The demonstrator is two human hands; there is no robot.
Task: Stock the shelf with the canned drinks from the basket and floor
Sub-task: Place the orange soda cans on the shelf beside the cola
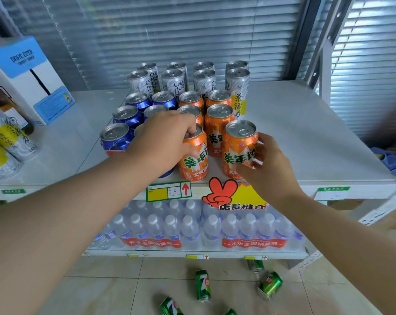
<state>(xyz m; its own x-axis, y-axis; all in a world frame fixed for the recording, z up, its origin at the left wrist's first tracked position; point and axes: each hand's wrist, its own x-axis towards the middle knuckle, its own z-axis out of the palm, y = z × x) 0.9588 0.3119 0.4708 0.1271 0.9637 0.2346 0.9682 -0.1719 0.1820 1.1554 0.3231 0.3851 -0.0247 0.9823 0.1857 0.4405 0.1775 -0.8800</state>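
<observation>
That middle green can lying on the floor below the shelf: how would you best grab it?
Probably round its middle, from above, thumb and fingers on the long curved sides. The green can lies on its side, with bare floor tiles left and right of it.

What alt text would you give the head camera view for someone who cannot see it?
At the front of a white shelf, the left hand grips one orange can by its top and the right hand holds a second orange can beside it. Blue cans stand alongside, silver cans behind; green cans lie on the floor.
</observation>
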